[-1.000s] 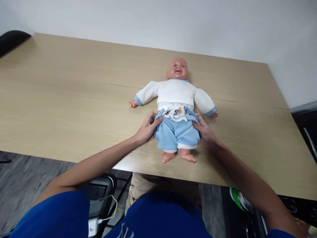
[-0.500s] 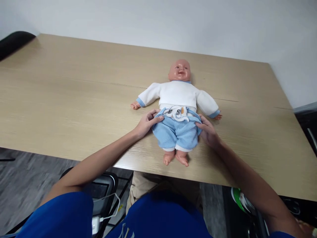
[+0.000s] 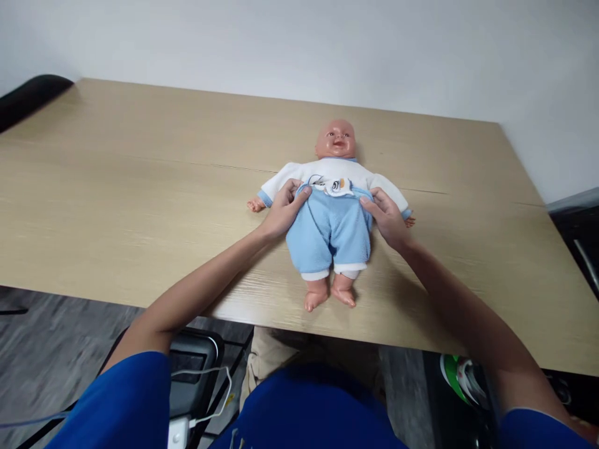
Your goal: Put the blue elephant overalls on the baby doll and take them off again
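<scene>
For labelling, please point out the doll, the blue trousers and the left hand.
doll (image 3: 335, 138), head view, on its head
blue trousers (image 3: 330, 232), head view, on the front
left hand (image 3: 281, 212), head view, on its back

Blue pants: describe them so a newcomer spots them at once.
On the wooden table lies a baby doll, face up. The light blue pants cover its legs and belly, left hand and right hand pinching the waistband. Its top is white; these are blue, white-cuffed.
</scene>
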A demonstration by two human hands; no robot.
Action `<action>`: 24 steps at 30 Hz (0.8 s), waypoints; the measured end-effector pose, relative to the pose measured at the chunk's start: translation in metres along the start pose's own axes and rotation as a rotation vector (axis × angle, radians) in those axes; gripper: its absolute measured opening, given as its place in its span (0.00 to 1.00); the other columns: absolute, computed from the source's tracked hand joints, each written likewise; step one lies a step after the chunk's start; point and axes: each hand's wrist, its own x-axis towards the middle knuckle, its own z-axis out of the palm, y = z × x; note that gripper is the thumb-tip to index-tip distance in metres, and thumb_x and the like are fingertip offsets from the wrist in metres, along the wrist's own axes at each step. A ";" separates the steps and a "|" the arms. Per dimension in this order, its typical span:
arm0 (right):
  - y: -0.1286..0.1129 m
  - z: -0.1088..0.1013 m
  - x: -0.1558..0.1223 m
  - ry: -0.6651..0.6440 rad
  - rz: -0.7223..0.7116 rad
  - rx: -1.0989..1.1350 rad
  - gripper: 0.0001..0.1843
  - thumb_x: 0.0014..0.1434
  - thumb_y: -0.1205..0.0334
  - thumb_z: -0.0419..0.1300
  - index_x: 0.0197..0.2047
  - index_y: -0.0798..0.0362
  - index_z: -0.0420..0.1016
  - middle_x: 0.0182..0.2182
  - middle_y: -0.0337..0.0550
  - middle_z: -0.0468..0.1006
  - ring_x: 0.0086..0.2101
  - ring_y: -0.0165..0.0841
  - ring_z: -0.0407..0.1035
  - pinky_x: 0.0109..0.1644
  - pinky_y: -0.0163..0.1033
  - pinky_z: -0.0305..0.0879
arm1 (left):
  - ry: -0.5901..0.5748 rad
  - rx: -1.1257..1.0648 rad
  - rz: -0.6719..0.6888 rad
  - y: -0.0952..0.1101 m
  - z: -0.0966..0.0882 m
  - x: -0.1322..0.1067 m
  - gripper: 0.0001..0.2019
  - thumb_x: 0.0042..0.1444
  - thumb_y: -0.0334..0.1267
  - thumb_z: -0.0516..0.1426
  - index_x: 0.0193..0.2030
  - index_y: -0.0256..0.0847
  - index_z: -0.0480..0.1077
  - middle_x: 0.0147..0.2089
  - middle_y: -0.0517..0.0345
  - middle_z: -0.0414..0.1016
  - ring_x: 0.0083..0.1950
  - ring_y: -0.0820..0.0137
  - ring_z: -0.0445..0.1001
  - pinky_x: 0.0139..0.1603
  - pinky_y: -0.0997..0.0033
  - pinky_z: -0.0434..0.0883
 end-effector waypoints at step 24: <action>-0.004 -0.002 0.025 0.019 -0.124 -0.180 0.29 0.74 0.26 0.75 0.44 0.42 0.77 0.37 0.40 0.76 0.39 0.41 0.69 0.49 0.50 0.71 | -0.104 0.149 0.171 0.001 -0.005 0.029 0.35 0.67 0.79 0.72 0.44 0.45 0.73 0.45 0.55 0.77 0.47 0.61 0.73 0.54 0.57 0.70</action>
